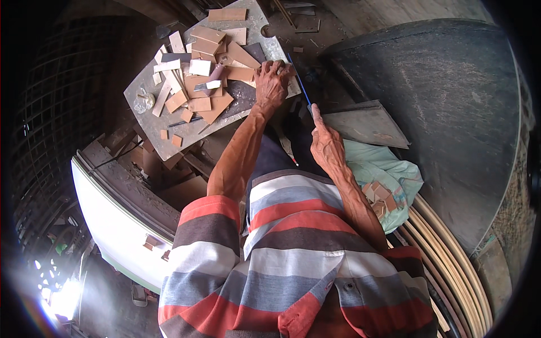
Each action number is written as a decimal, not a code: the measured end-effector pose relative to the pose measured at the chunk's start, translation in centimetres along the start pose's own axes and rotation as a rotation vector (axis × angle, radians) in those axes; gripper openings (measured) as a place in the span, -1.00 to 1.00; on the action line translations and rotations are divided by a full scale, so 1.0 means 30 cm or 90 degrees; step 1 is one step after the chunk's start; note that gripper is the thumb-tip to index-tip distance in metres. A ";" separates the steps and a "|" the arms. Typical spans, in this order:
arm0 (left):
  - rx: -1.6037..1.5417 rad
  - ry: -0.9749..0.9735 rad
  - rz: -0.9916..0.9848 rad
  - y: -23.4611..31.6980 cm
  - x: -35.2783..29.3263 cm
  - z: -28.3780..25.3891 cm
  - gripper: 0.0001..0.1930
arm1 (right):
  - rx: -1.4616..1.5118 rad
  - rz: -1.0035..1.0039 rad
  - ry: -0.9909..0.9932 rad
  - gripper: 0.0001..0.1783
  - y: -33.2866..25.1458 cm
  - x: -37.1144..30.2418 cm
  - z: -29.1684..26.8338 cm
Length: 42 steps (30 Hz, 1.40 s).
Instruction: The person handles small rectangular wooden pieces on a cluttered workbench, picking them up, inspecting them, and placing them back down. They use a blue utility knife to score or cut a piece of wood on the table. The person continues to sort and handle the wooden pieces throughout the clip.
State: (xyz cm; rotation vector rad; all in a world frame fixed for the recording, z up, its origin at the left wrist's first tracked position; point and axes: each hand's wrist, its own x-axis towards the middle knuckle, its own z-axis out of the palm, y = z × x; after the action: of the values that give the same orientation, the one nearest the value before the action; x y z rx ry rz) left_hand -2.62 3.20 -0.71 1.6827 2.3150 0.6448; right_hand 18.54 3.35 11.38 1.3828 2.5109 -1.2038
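Observation:
My left hand (272,83) is at the right edge of the work table (163,147), fingers bent and pressing down on a small brown board piece (290,70). My right hand (327,143) is closed, index finger stretched forward, around a tool with a long thin blue blade (300,79) that looks like a saw seen edge-on. The blade points away from me, just beside the table's edge and the board piece. Its handle is hidden in my fist. Left of my left hand, many cut board pieces (214,106) lie heaped, with a purplish roll-shaped object (217,72) among them.
A clear plastic item (144,101) sits at the table's left. Small brown blocks (380,197) lie on a pale green sack (397,169) at my right, near bent wooden strips (451,248). A large dark panel (439,84) leans beyond. A white curved panel (115,211) is at left.

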 end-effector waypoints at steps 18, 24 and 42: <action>-0.024 -0.003 -0.012 -0.003 0.016 -0.022 -0.68 | -0.010 0.021 -0.023 -0.23 -0.036 0.015 -0.034; -0.021 0.022 0.001 -0.007 0.014 -0.012 -0.66 | -0.010 0.015 -0.004 -0.24 -0.033 0.020 -0.026; -0.049 0.034 0.013 -0.015 0.009 -0.015 -0.67 | -0.047 0.025 -0.023 -0.29 -0.067 0.078 -0.045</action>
State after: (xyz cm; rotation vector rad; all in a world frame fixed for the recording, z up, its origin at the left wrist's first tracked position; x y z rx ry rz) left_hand -3.29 3.24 -0.49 1.6770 2.2795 0.7823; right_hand 16.08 5.25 12.69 1.3745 2.4657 -1.1064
